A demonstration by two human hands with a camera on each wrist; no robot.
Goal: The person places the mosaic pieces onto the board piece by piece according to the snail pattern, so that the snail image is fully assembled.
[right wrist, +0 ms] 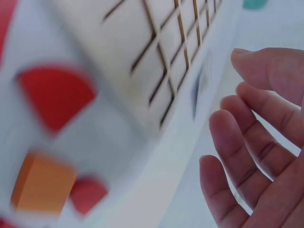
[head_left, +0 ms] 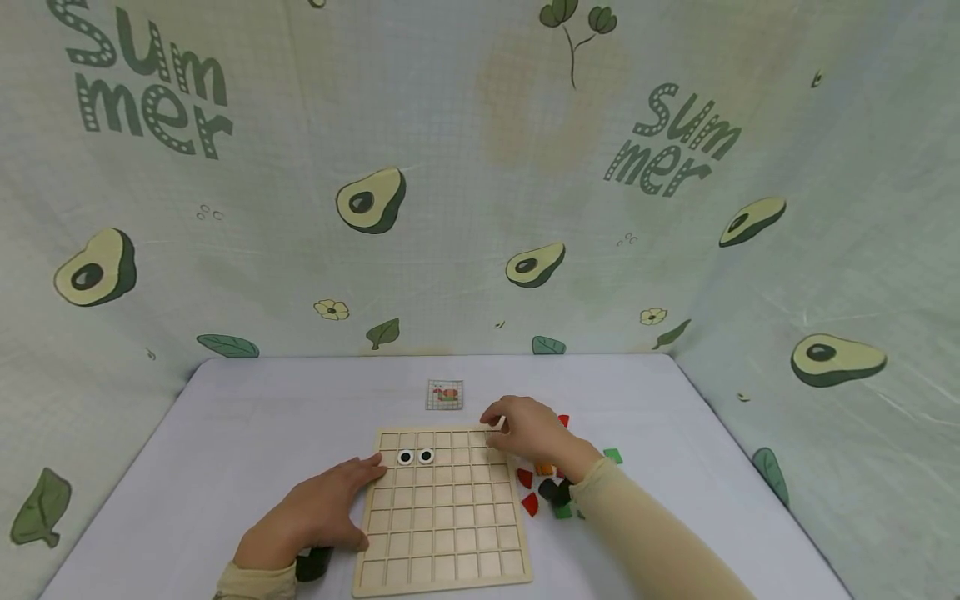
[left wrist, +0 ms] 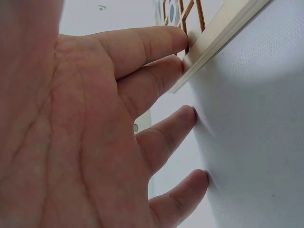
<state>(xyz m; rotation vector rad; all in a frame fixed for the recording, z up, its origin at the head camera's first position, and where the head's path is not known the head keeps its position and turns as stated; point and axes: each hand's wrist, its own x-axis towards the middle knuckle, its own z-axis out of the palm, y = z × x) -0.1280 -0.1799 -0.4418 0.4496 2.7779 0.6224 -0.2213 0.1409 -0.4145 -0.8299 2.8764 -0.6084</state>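
A wooden grid board (head_left: 444, 521) lies flat on the table. Two round white eye pieces with black centres, one (head_left: 406, 457) beside the other (head_left: 426, 456), sit in its upper left squares. My left hand (head_left: 318, 504) rests along the board's left edge. In the left wrist view two of its fingertips touch the board's rim (left wrist: 216, 47), while two others touch the tabletop. My right hand (head_left: 534, 429) hovers at the board's upper right corner. The right wrist view shows its fingers (right wrist: 225, 133) loosely bent and apart, holding nothing.
A small picture card (head_left: 445, 395) lies beyond the board. Right of the board are scattered red quarter-round pieces (head_left: 530, 504), an orange block (right wrist: 45, 183), black pieces (head_left: 551, 490) and green squares (head_left: 613, 455). A printed cloth (head_left: 465, 125) hangs behind the table.
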